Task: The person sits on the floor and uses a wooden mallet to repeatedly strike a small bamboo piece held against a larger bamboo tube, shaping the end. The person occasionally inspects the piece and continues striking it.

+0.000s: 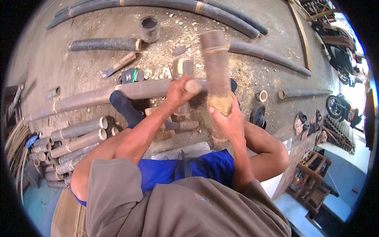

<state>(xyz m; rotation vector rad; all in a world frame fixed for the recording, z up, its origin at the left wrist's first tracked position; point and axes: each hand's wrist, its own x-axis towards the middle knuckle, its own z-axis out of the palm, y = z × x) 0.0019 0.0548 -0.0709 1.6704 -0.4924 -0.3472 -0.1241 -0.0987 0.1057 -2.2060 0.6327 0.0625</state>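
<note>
My left hand point(177, 93) is closed around a round wooden handle point(192, 87), its pale end facing up; what lies at its other end is hidden. My right hand point(229, 120) grips a thick brown bamboo tube point(215, 59), slightly blurred, standing nearly lengthwise in front of me. A rough yellow fibrous patch point(221, 103) shows beside my right thumb. Beneath my left hand, a long bamboo pole point(87, 95) stretches across the ground from the left. One foot in a dark sock point(125, 108) rests against this pole. Short wooden pieces point(187, 125) lie between my legs.
Pale chips and shavings point(241, 75) litter the floor. A tin point(150, 31), a wooden-handled blade point(118, 65) and dark bamboo lengths point(102, 44) lie ahead. Cut bamboo tubes point(79, 146) are stacked left. A sandal point(258, 116) and a bamboo pole point(306, 93) are right; motorbikes point(337, 106) stand beyond.
</note>
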